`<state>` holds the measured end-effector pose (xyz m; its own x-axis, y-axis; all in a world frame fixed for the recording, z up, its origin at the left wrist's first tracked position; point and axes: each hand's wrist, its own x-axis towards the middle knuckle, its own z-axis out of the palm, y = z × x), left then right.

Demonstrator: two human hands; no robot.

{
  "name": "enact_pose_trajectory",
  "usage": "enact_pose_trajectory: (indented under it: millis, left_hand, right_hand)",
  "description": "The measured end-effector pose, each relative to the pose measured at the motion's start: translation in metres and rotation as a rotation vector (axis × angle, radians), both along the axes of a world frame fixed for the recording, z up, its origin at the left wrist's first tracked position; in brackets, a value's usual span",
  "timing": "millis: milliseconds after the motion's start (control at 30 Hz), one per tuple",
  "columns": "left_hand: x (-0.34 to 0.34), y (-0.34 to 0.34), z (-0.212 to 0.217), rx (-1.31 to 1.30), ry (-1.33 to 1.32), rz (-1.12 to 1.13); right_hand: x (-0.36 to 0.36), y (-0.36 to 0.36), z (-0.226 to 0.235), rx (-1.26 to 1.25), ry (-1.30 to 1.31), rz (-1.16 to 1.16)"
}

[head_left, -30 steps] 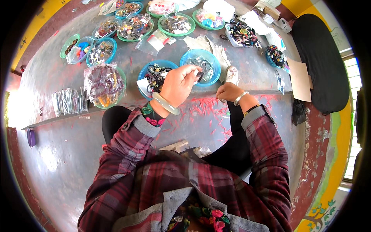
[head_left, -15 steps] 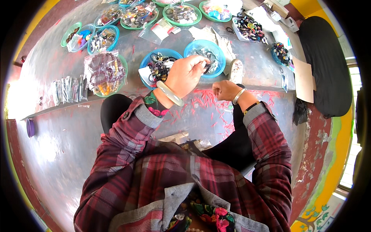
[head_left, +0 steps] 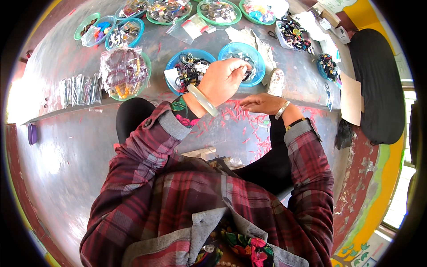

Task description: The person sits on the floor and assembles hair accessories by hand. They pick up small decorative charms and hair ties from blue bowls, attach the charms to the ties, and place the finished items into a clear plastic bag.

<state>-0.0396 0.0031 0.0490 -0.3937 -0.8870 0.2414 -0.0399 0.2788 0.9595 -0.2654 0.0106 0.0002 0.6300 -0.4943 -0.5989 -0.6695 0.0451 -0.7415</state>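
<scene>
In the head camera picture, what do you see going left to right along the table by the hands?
Clear little packets → bag of beads → blue bowl → left hand → right hand → brown card → black cushion.

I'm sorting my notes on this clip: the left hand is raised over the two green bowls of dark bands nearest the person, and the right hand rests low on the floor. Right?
Not quite. In the head view the two bowls under the raised left hand are blue, not green; the green ones sit farther back. The rest holds: they hold dark bands, and the right hand rests low on the floor.
</scene>
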Motion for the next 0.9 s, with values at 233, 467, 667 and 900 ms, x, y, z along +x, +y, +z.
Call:
enact_pose_trajectory:
  millis: [233, 467, 667, 900]
  left_hand:
    - [0.002, -0.001, 0.001, -0.032, -0.022, 0.02]
    - [0.001, -0.001, -0.002, -0.042, -0.02, 0.027]
    - [-0.002, -0.003, -0.004, -0.011, -0.006, 0.012]
    - [-0.001, -0.002, -0.008, -0.043, 0.014, 0.018]
  right_hand:
    - [0.003, 0.001, -0.001, 0.307, -0.201, -0.263]
    - [0.002, 0.001, 0.001, 0.472, -0.402, -0.286]
    - [0.009, 0.021, -0.037, -0.171, 0.184, 0.489]
    - [0.025, 0.019, -0.004, -0.233, 0.1, 0.242]
